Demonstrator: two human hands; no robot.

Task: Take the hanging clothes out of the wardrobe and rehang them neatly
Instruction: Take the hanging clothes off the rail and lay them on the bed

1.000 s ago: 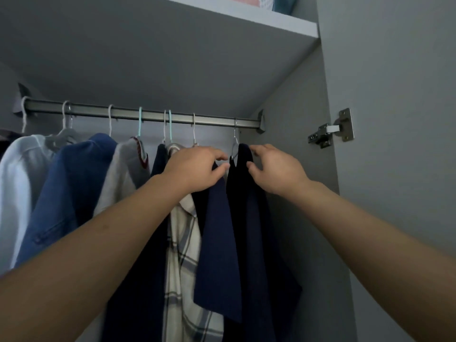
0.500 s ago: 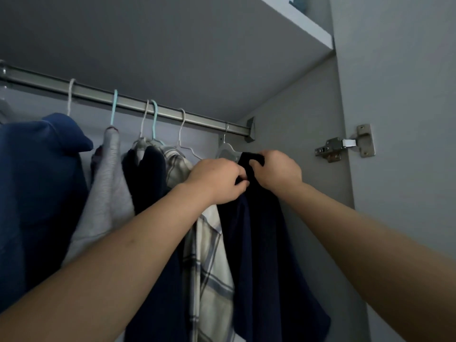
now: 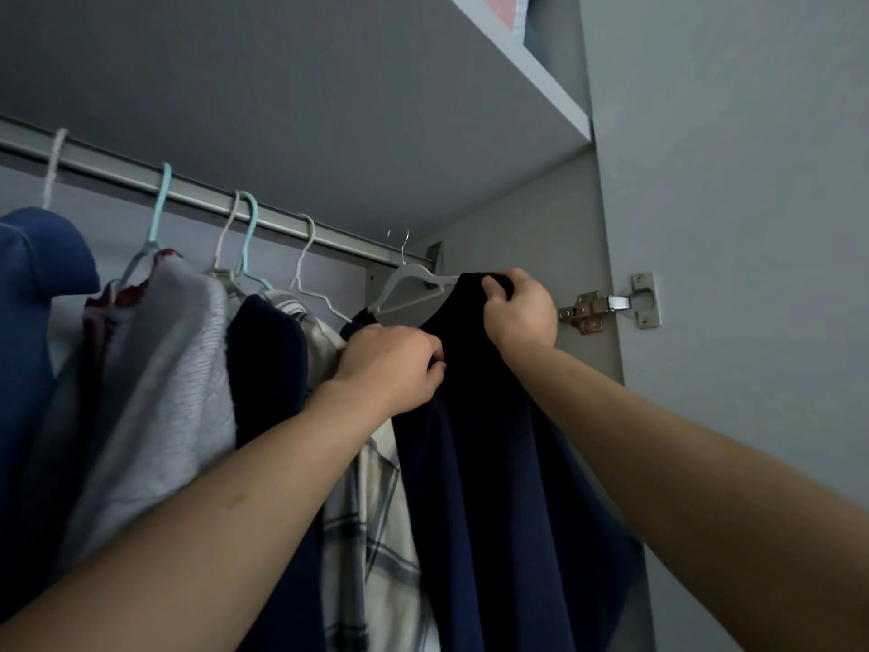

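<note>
Both hands are being held up at the far right end of the wardrobe rail (image 3: 197, 200), and both are being used on one dark navy top (image 3: 508, 463). Cloth near the neck of the top is being pinched by the left hand (image 3: 390, 369), with its fingers curled in tight. The right shoulder of the top is being gripped by the right hand (image 3: 519, 312), with the thumb tucked under the cloth. The top is being kept on a pale hanger (image 3: 409, 287), but only partly: the middle and left arm of the hanger are showing bare, so the top is probably being pulled off it. The hanger's metal hook (image 3: 399, 244) is being seen right at the rail, though whether it is sitting on the rail cannot be told. Other clothes are being left on the rail to the left: a checked shirt (image 3: 376, 534), another dark top (image 3: 268, 364), a grey one (image 3: 160, 392) and a blue one (image 3: 37, 322). From here, the hanger could be dragged off the rail and dropped if the cloth is being tugged too hard. The neck could be stretched if it is being yanked over the hanger's arm. The checked shirt, which is being pressed by the left arm, could be knocked crooked too.
</note>
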